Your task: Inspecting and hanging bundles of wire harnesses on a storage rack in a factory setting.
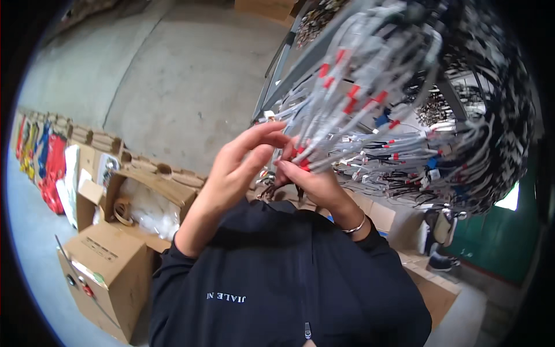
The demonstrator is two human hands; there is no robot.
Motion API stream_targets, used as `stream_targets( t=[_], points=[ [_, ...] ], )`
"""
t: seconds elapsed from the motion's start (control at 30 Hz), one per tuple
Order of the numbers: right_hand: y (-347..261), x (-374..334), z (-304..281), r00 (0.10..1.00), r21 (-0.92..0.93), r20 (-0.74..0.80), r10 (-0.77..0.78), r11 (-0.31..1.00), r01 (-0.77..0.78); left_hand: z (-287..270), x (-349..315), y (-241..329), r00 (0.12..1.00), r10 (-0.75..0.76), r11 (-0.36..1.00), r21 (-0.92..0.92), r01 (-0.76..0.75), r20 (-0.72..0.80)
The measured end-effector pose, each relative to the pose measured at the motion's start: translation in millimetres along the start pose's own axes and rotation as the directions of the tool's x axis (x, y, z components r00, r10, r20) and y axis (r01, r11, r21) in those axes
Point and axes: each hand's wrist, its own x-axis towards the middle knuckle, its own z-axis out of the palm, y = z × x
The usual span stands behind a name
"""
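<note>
A thick bundle of grey and white cable harnesses (370, 115) with red and blue tags hangs from a metal rack (289, 63) in front of me. My left hand (240, 165) is raised with its fingers spread, fingertips touching the near cable ends. My right hand (312, 179) pinches a few cable ends with red tags at the bundle's lower left. A silver bracelet (355, 226) sits on my right wrist. Both dark sleeves are pushed up the forearms.
Several cardboard boxes (110, 272) stand at the lower left; one open box (150, 202) holds white plastic bags. Colourful packages (49, 168) line the far left. A concrete floor (173, 75) lies beyond. Someone's shoes (442, 243) show at the right.
</note>
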Motion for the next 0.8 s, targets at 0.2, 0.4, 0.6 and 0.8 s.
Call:
stream_targets(
  t=[0.2,0.4,0.6,0.8],
  points=[
    [5,0,-15,0.911,-0.68,0.25,-0.329,0.61,0.407,77,38,21,0.99,0.075,0.715,0.699,0.028,-0.116],
    [26,-22,-82,0.963,-0.513,0.222,-0.152,0.822,0.248,31,55,25,0.988,-0.097,0.92,0.368,0.137,-0.124],
    [100,33,-155,0.646,-0.374,-0.586,-0.49,0.87,0.321,46,38,89,0.911,-0.409,0.794,0.473,0.381,-0.048],
    [79,101,-125,0.643,-0.268,-0.474,-0.601,0.794,0.545,47,39,115,0.866,-0.5,0.717,0.572,0.398,0.025]
  ],
)
